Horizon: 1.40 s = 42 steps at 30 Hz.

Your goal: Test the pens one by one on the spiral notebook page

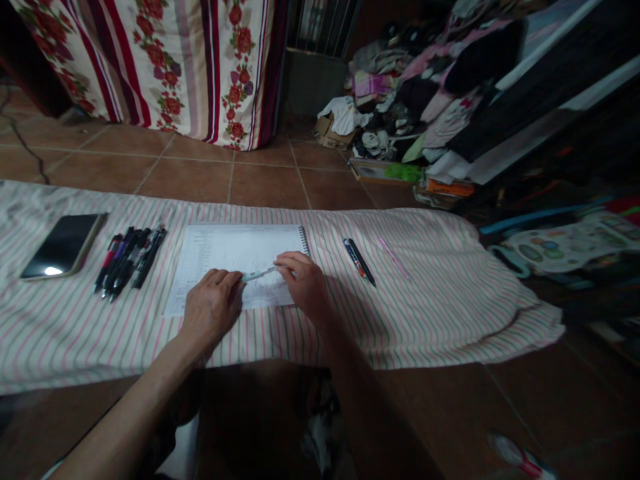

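Observation:
A spiral notebook lies open on a striped cloth spread over the tiled floor. Both my hands rest on its near edge and hold one pale green pen between them. My left hand pinches the pen's left end, fingers curled. The other end sits in the closed fingers of my right hand. The pen lies nearly level, just above the page.
Several pens lie in a row left of the notebook, and a phone lies further left. Two dark pens and a pink pen lie to the right. A flowered bedsheet hangs behind. A clothes pile fills the back right.

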Each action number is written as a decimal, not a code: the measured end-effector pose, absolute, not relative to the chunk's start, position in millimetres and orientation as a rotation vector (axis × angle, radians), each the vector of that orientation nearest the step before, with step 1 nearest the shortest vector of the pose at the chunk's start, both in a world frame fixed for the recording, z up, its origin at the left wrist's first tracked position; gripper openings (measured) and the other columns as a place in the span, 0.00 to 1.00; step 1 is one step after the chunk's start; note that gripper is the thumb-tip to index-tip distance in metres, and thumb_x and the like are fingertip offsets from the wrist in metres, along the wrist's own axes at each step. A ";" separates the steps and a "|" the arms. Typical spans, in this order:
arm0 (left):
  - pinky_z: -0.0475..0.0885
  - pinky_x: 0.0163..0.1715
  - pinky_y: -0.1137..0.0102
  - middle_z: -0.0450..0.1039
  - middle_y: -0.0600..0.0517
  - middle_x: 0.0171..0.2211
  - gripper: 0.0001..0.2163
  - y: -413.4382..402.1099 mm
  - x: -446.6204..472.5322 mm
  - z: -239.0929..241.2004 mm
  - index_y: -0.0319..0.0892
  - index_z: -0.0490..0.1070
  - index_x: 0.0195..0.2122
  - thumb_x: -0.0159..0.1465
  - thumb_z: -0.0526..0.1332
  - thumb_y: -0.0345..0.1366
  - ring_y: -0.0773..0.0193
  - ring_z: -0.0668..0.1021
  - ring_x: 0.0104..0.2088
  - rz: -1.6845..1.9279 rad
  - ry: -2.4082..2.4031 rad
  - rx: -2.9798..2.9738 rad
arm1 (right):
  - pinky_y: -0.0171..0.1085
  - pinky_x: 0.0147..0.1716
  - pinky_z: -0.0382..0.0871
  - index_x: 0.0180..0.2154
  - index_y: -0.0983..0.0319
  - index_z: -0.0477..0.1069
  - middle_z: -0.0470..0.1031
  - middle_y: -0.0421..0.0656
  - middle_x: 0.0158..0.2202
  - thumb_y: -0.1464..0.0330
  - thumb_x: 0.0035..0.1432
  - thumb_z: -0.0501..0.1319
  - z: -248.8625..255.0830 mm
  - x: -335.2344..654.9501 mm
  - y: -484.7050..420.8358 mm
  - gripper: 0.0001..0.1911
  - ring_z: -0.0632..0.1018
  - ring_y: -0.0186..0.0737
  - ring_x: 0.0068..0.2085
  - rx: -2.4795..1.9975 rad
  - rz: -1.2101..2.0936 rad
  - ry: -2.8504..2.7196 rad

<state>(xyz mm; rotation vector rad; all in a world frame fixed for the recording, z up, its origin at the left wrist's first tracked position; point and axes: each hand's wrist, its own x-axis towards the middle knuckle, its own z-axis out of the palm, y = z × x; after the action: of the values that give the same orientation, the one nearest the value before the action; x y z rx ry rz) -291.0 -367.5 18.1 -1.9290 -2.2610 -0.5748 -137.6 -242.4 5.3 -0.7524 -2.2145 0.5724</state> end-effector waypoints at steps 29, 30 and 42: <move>0.70 0.35 0.65 0.74 0.47 0.34 0.14 -374.5 -312.4 16.0 0.40 0.70 0.41 0.66 0.48 0.40 0.58 0.73 0.37 -0.707 -2.299 -1.912 | 0.38 0.40 0.72 0.33 0.62 0.75 0.77 0.47 0.36 0.74 0.55 0.56 11.4 -134.6 -229.7 0.09 0.77 0.40 0.40 -0.846 0.612 -2.039; 0.70 0.36 0.64 0.74 0.46 0.34 0.14 -374.6 -312.8 16.8 0.39 0.70 0.41 0.66 0.48 0.40 0.58 0.73 0.37 -0.699 -2.296 -1.917 | 0.38 0.39 0.72 0.33 0.62 0.75 0.77 0.47 0.36 0.73 0.55 0.56 11.6 -134.0 -229.1 0.09 0.77 0.40 0.40 -0.849 0.608 -2.038; 0.70 0.35 0.64 0.73 0.46 0.33 0.16 -376.6 -316.3 21.2 0.39 0.69 0.49 0.65 0.49 0.36 0.56 0.73 0.37 -0.700 -2.245 -1.976 | 0.37 0.38 0.72 0.33 0.61 0.75 0.77 0.46 0.36 0.73 0.55 0.56 13.3 -128.7 -227.7 0.09 0.77 0.40 0.41 -0.860 0.620 -2.033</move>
<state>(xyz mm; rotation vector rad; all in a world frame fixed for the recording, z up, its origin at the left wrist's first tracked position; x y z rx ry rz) -316.3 -376.6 21.2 -1.9755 -2.2450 -0.7003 -128.7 -227.7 13.3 -0.8603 -2.0332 0.6196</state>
